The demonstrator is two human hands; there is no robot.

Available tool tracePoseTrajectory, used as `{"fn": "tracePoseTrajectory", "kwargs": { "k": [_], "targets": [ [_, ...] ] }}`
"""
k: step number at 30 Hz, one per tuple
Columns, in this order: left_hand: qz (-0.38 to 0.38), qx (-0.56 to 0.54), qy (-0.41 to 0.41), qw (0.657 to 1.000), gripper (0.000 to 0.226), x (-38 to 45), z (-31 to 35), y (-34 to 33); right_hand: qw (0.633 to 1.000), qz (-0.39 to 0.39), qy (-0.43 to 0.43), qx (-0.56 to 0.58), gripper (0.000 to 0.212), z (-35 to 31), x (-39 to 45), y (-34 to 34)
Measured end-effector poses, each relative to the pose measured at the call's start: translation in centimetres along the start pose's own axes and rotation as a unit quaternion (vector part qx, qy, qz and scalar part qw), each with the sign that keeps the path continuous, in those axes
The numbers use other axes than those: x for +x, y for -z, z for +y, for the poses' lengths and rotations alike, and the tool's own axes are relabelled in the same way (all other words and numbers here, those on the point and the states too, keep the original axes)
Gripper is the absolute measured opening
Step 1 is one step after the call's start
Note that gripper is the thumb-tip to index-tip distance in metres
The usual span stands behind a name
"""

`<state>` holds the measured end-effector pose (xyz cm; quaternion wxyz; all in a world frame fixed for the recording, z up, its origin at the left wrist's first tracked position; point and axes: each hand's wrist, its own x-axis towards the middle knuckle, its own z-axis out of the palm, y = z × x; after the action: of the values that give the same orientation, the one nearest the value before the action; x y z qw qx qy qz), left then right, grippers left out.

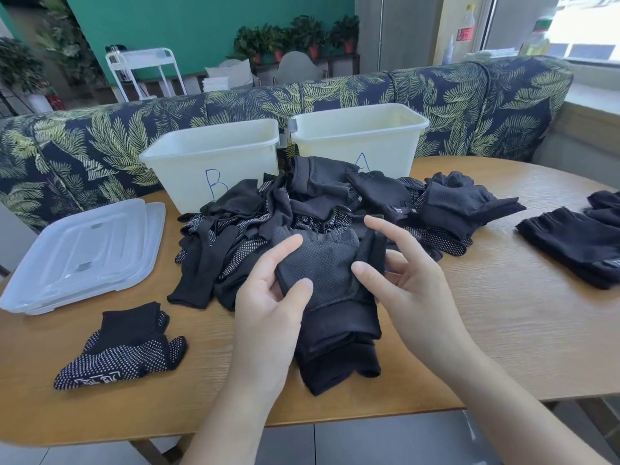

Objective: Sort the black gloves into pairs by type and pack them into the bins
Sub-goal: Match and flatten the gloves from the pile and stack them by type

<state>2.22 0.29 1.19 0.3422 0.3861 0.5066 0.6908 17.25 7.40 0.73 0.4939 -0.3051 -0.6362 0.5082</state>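
A black mesh-palmed glove is held above a small stack of similar gloves near the table's front edge. My left hand grips its left side, thumb on the mesh. My right hand pinches its right edge, forefinger raised. Behind lies a jumbled heap of black gloves, some with white dots. A dotted pair lies at front left; plain fingerless gloves lie at right. Two white bins stand at the back: B on the left, A on the right.
Two clear plastic lids are stacked on the table's left side. A leaf-patterned sofa runs behind the wooden table. More black gloves sit at the far right edge.
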Motion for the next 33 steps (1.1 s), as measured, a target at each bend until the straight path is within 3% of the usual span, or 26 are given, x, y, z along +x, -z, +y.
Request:
{"fn": "tracePoseTrajectory", "kwargs": {
  "k": [9, 16, 23, 33],
  "targets": [
    [0.024, 0.261, -0.027, 0.965, 0.053, -0.1, -1.5, 1.0, 0.990, 0.014, -0.065, -0.127, 0.067, 0.9, -0.2, 0.4],
    [0.038, 0.312, -0.024, 0.949, 0.049, -0.9, -1.6, 0.9, 0.989, -0.012, -0.083, -0.122, 0.078, 0.9, -1.4, 0.8],
    [0.049, 0.386, -0.083, 0.917, 0.044, -1.6, -1.3, 0.5, 0.995, 0.020, -0.064, -0.071, 0.068, 1.4, -1.9, 1.4],
    [0.035, 0.435, -0.071, 0.897, 0.046, -2.0, -1.2, 0.8, 0.990, 0.008, -0.084, -0.114, 0.061, 1.9, -1.9, 1.6]
  ]
}}
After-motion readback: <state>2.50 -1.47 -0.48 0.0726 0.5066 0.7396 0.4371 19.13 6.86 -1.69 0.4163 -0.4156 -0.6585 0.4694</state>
